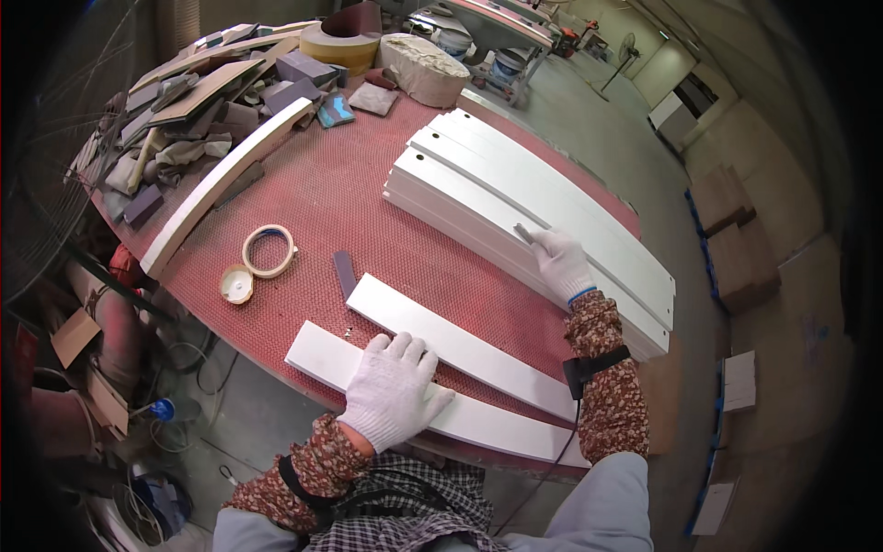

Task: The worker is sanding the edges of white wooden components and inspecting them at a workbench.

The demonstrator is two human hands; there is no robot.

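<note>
L. hand in white knit glove (391, 391): laid palm-down, fingers extended, on near loose flat white board (497, 426). R. hand in white knit glove (563, 262): closed on sm. grey pc. (523, 233), held at top of stack of long white boards (543, 198). Stack: 3 dark holes at far end; total boards can't be counted.

Loose boards: qty 2, incl. far one (460, 350) btwn near board and stack. In the way: 1 dk. purple-grey oblong block (344, 274) at far board's L. end; contact unclear.

Beyond, on red mesh-textured table (317, 207): 1 cream tape ring (246, 250); 1 sm. round cream dish (236, 287); 1 long curved white strip (225, 187); 1 heap of mixed scraps (198, 101), uncounted; 2 lg. rolls, tan/brown (336, 51) & off-white (425, 72).
</note>
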